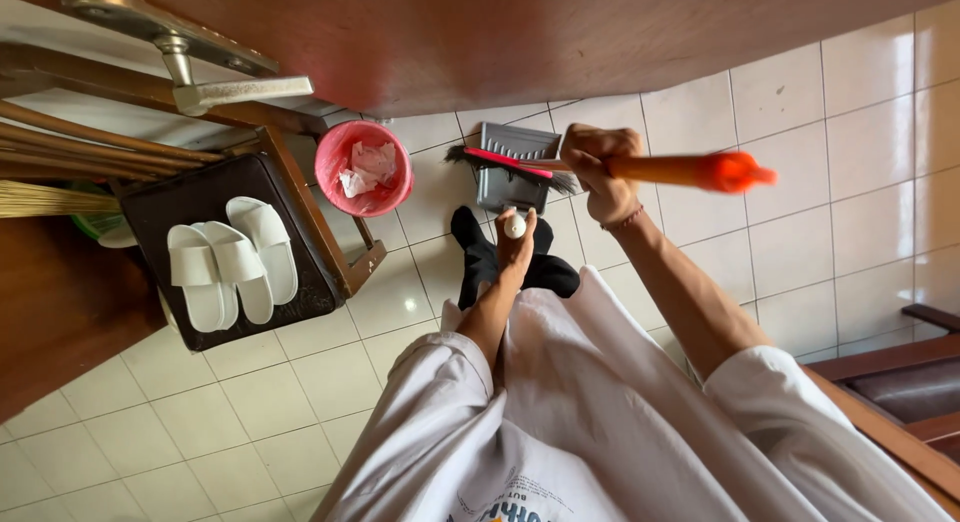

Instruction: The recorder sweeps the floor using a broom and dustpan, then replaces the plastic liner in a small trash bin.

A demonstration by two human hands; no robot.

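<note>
An orange broom handle is gripped by the right hand, its dark bristles lying across the grey dustpan on the tiled floor. The dustpan's upright handle, topped by a white knob, is clasped by the left hand. A pink bin stands just beside the dustpan.

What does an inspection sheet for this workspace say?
Surface: pale tiled floor, bare where visible.
Job's things: broom with orange handle, bristles at the grey dustpan; dustpan handle top is white.
Clutter: pink bin holding crumpled paper; white slippers on a dark mat.
Hands: right hand grips the broom handle; left hand holds the dustpan handle top.
Cables: nothing seen.
Surroundings: wooden door with metal lever; wooden poles and a straw broom at left; wooden furniture at right.
</note>
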